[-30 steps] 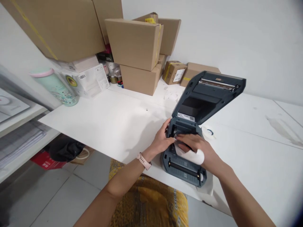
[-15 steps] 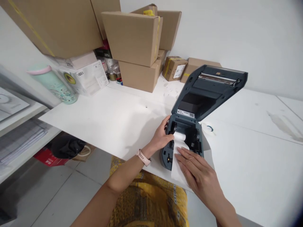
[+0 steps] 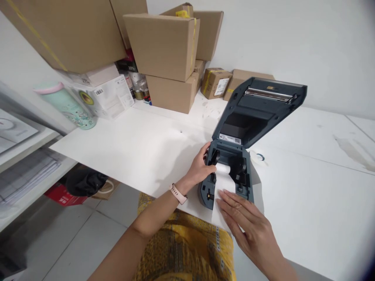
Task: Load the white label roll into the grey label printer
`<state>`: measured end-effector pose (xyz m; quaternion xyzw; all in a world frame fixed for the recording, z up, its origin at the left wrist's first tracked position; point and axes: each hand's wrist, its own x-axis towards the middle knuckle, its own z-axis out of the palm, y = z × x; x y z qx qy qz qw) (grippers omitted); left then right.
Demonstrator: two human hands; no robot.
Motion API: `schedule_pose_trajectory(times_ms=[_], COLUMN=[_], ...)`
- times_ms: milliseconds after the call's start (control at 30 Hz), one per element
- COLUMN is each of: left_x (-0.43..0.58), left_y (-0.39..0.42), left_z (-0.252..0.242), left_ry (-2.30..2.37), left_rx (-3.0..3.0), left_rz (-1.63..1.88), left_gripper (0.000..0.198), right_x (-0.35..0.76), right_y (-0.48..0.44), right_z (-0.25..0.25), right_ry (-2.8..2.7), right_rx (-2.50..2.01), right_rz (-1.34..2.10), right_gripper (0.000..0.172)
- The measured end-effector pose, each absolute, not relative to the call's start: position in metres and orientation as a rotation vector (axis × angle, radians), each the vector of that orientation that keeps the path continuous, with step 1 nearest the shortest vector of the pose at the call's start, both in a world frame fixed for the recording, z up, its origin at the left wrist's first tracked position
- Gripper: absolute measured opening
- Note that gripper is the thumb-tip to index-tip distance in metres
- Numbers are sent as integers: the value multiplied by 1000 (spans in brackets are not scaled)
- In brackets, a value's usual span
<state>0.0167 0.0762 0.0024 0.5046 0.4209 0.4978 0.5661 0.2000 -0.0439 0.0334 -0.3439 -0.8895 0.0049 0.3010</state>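
A dark grey label printer [image 3: 234, 171] stands at the near edge of the white table [image 3: 140, 148], its lid [image 3: 258, 109] raised. A white paper roll [image 3: 223, 168] lies in its bay, and a strip of paper [image 3: 223, 186] runs forward over the printer's front. My left hand [image 3: 200, 168] grips the printer's left side beside the roll, fingers curled. My right hand [image 3: 244, 220] lies flat with fingers stretched out, pressing the paper strip down at the front edge.
Cardboard boxes [image 3: 166, 50] are stacked at the back left of the table, with two small parcels [image 3: 216, 82] by the wall. White cartons [image 3: 102, 97] and a mint bottle [image 3: 66, 105] stand left. A small tape ring [image 3: 259, 157] lies right of the printer. A shelf [image 3: 26, 164] sits at the left.
A second ago my right hand held the roll over the bay. The roll now sits in the printer, and my right hand has slid toward me, flattening the strip over the front.
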Motion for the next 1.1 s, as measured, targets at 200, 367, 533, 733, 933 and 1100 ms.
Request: schedule_pose_trajectory(times_ms=[200,367,533,733,933,1100], left_x=[17,17,17,17,12,2], left_y=[75,75,76,78,62,15], left_z=[5,6,3,-5,1,9], left_ry=[1009,1017,1011,997,1000,1001], left_rx=[1172,1177,1183,1210,1242,1281], left_rz=[1144,1134,1135,1141,1089,986], left_gripper=[98,100,100,100,102,113], right_x=[198,197,197,199,196,215], right_y=[-46,-48,-51,-54,-55,-50], right_z=[32,31,27,22,20,45], right_ry=[-2340,-2332,-2325,-2296,-2261,-2133], right_rx=[-907,-920,-931,-925,-936,-927], right_rz=[16,3,9,31,69,338], right_gripper=[35,35,36,38,41,40])
